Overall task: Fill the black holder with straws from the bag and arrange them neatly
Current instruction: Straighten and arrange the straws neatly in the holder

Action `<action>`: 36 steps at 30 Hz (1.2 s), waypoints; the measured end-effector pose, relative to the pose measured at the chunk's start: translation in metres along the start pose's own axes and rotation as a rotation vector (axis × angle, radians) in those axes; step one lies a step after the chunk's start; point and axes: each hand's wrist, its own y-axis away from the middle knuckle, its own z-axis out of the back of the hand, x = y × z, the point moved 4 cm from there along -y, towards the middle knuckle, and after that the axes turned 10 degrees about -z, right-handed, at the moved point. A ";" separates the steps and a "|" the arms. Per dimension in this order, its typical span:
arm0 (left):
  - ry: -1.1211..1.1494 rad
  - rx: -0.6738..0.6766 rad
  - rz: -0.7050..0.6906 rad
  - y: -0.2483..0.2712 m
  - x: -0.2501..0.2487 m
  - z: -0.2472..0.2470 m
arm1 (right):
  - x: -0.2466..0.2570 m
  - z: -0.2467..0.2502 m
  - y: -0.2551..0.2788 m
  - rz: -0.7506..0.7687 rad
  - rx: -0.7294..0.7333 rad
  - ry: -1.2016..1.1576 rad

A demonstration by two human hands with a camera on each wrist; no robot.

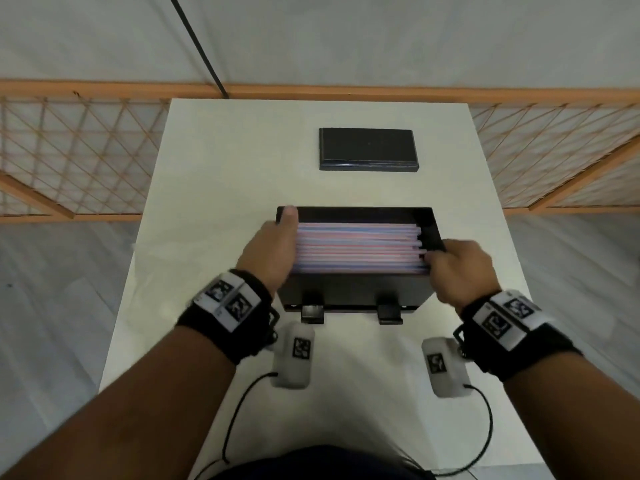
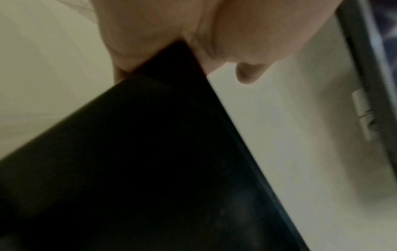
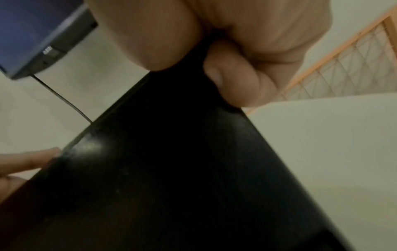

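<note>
The black holder (image 1: pixel 356 292) stands open on the white table (image 1: pixel 207 168), filled with pink, blue and white straws (image 1: pixel 360 247) lying side by side along its length. My left hand (image 1: pixel 273 251) holds its left end, thumb along the left rim and fingers down the outside wall. My right hand (image 1: pixel 457 268) grips the right end, fingers curled over the wall by the straw tips. In the left wrist view my palm (image 2: pixel 171 25) meets the holder's corner (image 2: pixel 128 152). In the right wrist view thumb and curled finger (image 3: pixel 232 81) pinch the dark wall (image 3: pixel 171 169). No bag is in view.
A flat black lid (image 1: pixel 369 148) lies on the table behind the holder. Two white tagged devices (image 1: pixel 292 355) (image 1: pixel 445 365) with cables hang near the table's front. Orange lattice fencing (image 1: pixel 79 150) flanks the table on both sides.
</note>
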 end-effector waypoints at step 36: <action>0.091 -0.157 -0.084 0.022 0.018 0.003 | 0.001 -0.014 0.004 0.115 0.037 -0.100</action>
